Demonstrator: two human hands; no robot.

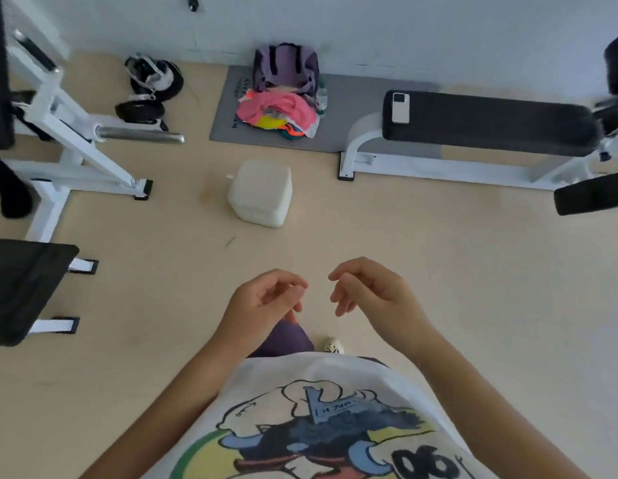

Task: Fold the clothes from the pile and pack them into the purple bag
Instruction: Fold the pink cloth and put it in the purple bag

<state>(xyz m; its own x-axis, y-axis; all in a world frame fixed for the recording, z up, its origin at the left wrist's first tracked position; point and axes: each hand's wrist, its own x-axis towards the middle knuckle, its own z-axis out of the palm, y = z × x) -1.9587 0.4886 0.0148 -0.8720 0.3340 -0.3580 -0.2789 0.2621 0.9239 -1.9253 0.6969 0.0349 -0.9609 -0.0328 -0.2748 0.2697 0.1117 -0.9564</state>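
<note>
A purple bag (286,67) stands open against the far wall, on a grey mat (349,108). In front of it on the mat lies a pile of clothes (278,114), pink on top with yellow, orange and green beneath. My left hand (262,299) and my right hand (366,288) hover side by side in front of my body, far from the pile. Their fingers hang loosely curled and hold nothing.
A white plastic jug (260,191) stands on the floor between me and the mat. At the right is a black padded weight bench (487,124) with a phone (400,107) on it. A white metal rack (69,133) and weight plates (152,84) are at the left.
</note>
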